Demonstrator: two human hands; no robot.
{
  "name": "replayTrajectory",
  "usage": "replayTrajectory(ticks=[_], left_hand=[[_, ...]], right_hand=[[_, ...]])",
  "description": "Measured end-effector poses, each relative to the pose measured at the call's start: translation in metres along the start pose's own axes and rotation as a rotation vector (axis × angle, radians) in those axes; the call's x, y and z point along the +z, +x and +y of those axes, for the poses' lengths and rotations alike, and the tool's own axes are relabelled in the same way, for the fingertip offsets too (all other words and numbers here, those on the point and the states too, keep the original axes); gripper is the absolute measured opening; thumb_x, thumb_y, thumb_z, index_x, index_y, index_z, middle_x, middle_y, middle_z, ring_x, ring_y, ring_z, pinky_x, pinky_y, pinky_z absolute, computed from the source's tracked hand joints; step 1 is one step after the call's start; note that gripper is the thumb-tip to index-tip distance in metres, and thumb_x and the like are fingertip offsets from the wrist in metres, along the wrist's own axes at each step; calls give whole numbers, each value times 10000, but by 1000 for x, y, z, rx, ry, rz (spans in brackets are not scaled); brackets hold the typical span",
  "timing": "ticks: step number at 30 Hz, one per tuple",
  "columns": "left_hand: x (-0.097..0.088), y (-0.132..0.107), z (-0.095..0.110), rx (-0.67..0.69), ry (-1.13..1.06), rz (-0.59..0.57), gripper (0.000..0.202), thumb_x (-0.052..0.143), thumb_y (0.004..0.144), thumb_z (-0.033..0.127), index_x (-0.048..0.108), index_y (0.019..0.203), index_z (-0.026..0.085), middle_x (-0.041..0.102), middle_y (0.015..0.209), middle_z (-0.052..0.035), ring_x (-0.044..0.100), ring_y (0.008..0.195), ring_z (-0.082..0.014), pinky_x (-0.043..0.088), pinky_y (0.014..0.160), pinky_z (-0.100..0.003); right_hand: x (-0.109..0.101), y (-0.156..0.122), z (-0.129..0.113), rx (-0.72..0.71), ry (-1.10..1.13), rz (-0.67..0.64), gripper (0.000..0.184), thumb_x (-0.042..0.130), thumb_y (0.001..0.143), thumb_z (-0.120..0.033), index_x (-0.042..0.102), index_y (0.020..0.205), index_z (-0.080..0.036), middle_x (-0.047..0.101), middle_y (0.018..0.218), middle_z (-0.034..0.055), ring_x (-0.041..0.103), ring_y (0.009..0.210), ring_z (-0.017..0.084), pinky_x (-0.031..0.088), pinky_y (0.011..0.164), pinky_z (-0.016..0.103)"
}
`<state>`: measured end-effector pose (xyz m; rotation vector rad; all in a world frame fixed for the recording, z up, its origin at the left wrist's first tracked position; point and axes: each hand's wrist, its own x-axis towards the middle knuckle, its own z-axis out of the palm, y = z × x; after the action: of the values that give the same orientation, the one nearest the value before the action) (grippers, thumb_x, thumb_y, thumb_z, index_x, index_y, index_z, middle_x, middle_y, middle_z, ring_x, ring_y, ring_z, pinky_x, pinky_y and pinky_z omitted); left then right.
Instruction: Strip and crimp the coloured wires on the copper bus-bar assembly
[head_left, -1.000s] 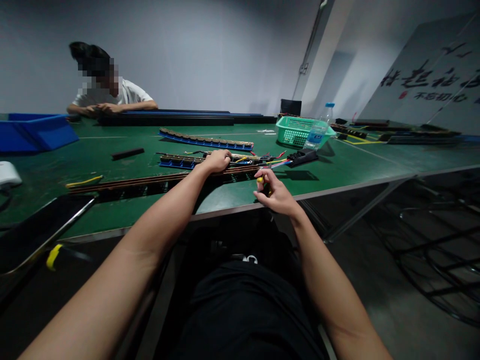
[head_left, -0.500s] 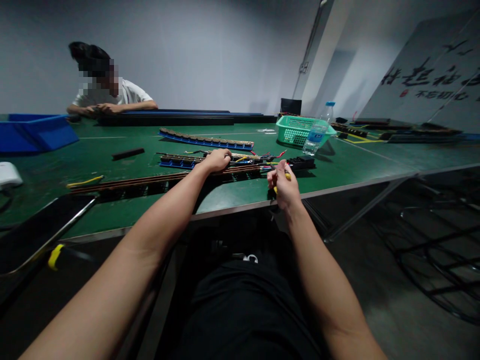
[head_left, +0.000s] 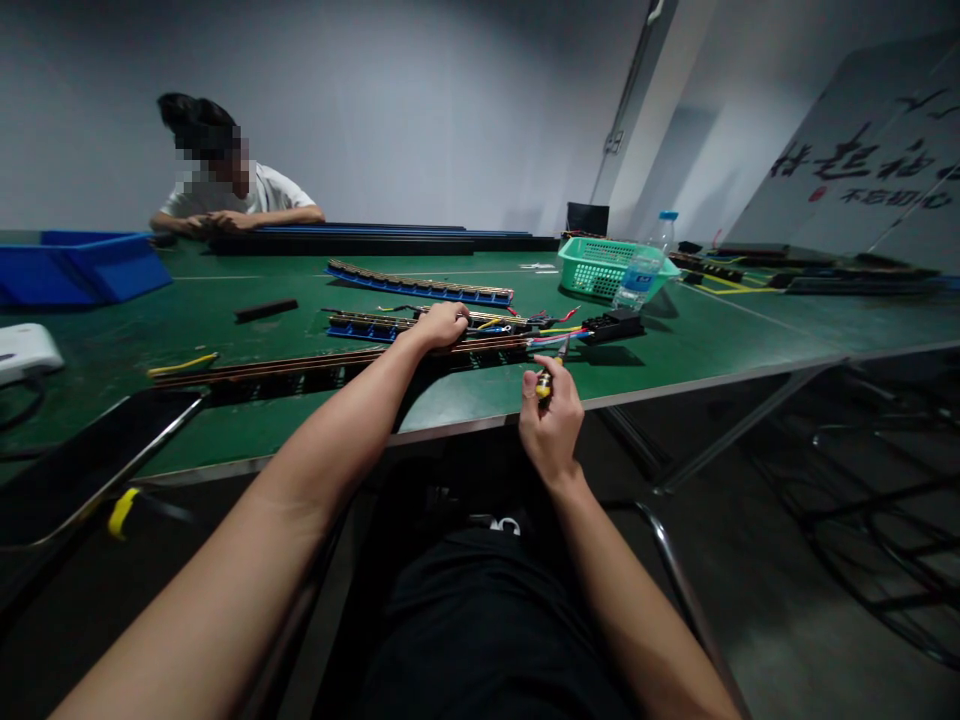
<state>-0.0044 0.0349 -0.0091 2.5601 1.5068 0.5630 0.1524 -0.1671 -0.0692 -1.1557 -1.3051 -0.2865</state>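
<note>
My right hand pinches a yellow-handled metal tool; I should go gently by the thin coloured wires. I can't tell if my left hand grips.

Reads 起袖 in large dark characters on the wall panel beyond the far edge of the surface at right, 不忘初心 in smaller characters just below, beside a red seal too small to decipher, and shows only illegible print on the blue label of the bottle set back from the near edge.
</note>
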Motion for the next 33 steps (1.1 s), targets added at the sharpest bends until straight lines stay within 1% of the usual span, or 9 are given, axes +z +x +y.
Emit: replayTrajectory(ticks=[4,6,9,13,16,20,24,26,33], left_hand=[[2,3,-2,1,6,-2,375,481,898,258,683,1213,229,675,1295,-67,587,1203,-267,461,1045,-383],[2,3,-1,-10,10,-9,371,481,896,258,687,1203,230,677,1293,-67,592,1197,-264,464,1040,-379],[2,3,0,-10,1,-7,369,476,897,255,692,1196,228,685,1277,-67,603,1182,-260,467,1034,-370],[0,1,2,-9,-4,-8,372,470,902,252,689,1202,228,686,1278,-64,605,1182,-253,467,1032,-360],[-1,-1,3,-11,1,-11,378,468,907,256,681,1217,226,680,1290,-67,598,1194,-257,461,1039,-367],[-2,-4,4,-8,1,-7,375,465,916,263,674,1224,220,668,1313,-72,591,1203,-260,455,1047,-368],[-2,-5,4,4,-2,-1,380,461,915,264,671,1228,217,669,1313,-72,584,1213,-257,453,1051,-365],[-2,-5,4,9,-7,2,385,462,909,264,672,1228,215,672,1309,-74,585,1209,-261,454,1051,-370],[-1,-4,2,19,-19,11,373,465,902,256,677,1207,228,684,1282,-68,592,1195,-259,461,1039,-370]], right_hand=[[1,0,-11,-7,177,-57,321,578,948,-356,632,1224,-202,671,941,72,628,829,193,506,802,342],[8,9,-11,99,358,-124,359,559,956,-408,621,1250,-212,677,925,58,626,790,174,509,763,326],[25,26,-5,309,633,-244,427,520,959,-508,607,1257,-215,653,795,12,589,653,135,495,647,287],[41,45,1,426,828,-308,482,566,898,-599,618,1174,-208,644,734,-18,572,586,105,476,571,250],[45,52,1,489,890,-279,511,599,854,-635,623,1118,-198,631,684,-33,554,526,89,402,464,213],[43,53,0,615,935,-173,516,606,844,-625,628,1108,-182,617,629,-45,514,431,72,276,374,196],[36,51,1,651,973,-41,502,589,861,-603,639,1107,-169,569,573,-69,467,398,62,335,392,210],[34,51,2,646,974,-50,525,571,866,-621,639,1115,-164,575,582,-62,473,395,66,349,399,222],[37,51,3,621,901,-218,599,503,869,-696,610,1187,-199,635,726,-15,525,428,68,274,371,213]])
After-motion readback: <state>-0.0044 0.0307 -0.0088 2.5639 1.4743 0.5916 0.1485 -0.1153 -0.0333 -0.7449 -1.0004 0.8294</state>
